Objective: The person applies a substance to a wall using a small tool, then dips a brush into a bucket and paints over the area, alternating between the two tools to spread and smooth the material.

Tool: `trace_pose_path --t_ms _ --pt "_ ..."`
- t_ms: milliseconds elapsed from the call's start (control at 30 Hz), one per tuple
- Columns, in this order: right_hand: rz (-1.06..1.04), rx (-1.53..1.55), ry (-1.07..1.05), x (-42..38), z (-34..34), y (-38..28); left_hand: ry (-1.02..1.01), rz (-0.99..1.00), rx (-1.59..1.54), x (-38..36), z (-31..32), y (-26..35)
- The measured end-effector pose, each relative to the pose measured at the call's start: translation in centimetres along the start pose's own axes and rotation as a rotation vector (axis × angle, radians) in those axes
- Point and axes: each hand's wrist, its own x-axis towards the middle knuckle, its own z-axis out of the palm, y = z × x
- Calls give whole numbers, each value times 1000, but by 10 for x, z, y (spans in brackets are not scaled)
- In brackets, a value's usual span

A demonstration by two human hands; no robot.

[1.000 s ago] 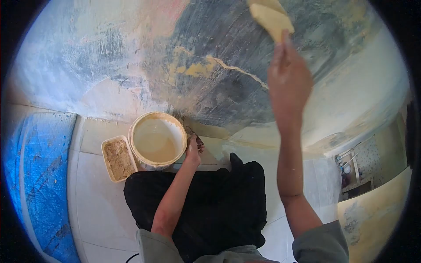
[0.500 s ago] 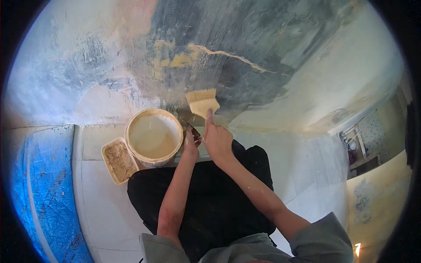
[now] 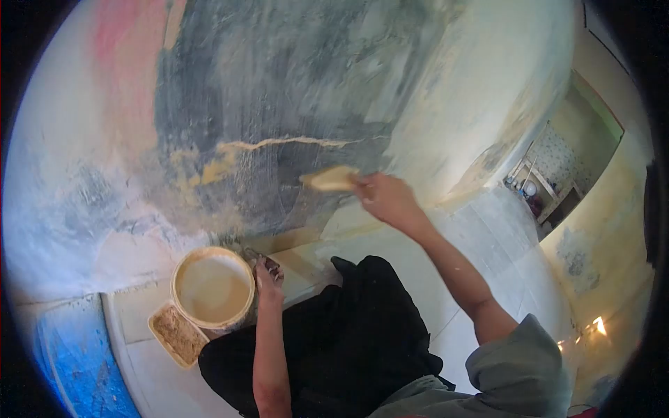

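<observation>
A rough, grey-patched wall (image 3: 293,83) meets a tiled floor (image 3: 481,237); near this edge stand a round bucket (image 3: 214,325) of cloudy liquid (image 3: 216,285) and an oblong tub (image 3: 166,347) of lumpy paste (image 3: 178,334). The left hand (image 3: 269,280) curls beside the bucket, its hold unclear; the right hand (image 3: 389,200) grips a flat, yellowish brush (image 3: 331,179) by the lower wall.

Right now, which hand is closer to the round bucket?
Left. The left hand is beside the bucket; the right hand is farther away, holding the brush by the wall.
</observation>
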Motion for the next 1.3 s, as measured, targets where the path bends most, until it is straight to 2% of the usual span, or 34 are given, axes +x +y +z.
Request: trace_pose_path --t_ms 100,133,200,300,400,433,467,600,667,733,800,900,967,1033,1100,1133,1200,1233,1300 --pt "-35 83 347 -6 -43 13 -10 -14 16 4 -3 -2" --pt "-27 90 352 -4 -50 13 -13 -11 28 6 0 -2" --pt "-19 208 711 3 -58 13 58 -48 26 6 2 -3" --pt "74 159 821 26 -30 17 4 -39 67 21 -8 -14" --pt "187 96 757 33 40 13 -28 -45 77 29 -15 -21" --pt "200 174 716 23 52 7 -50 -49 81 29 -15 -19" --pt "213 252 669 10 66 0 18 -50 109 20 -8 -16" --pt "281 308 333 -39 138 -12 -25 -16 151 13 -12 -11" --pt "253 419 131 -63 166 -7 10 -14 187 9 -11 -8" --pt "171 457 116 -82 204 7 44 -9 220 7 -14 -8" --pt "78 498 108 -93 221 14 -6 -21 196 9 -22 -7" --pt "12 533 208 -90 210 12 1 7 194 14 -34 -9" --pt "190 685 91 -90 150 2 28 10 196 3 -24 -3" --pt "191 713 138 -85 104 1 64 -9 192 0 -23 -3" --pt "82 779 442 -69 81 3 7 51 171 5 -28 -5" --pt "87 775 435 -57 71 3 11 43 171 1 -24 -6" --pt "0 831 691 -35 58 6 66 15 150 -15 -11 -7" --pt "-1 828 686 -26 62 9 68 12 146 -20 -7 -9" --pt "65 670 525 -9 88 12 38 7 202 -24 -4 -11"
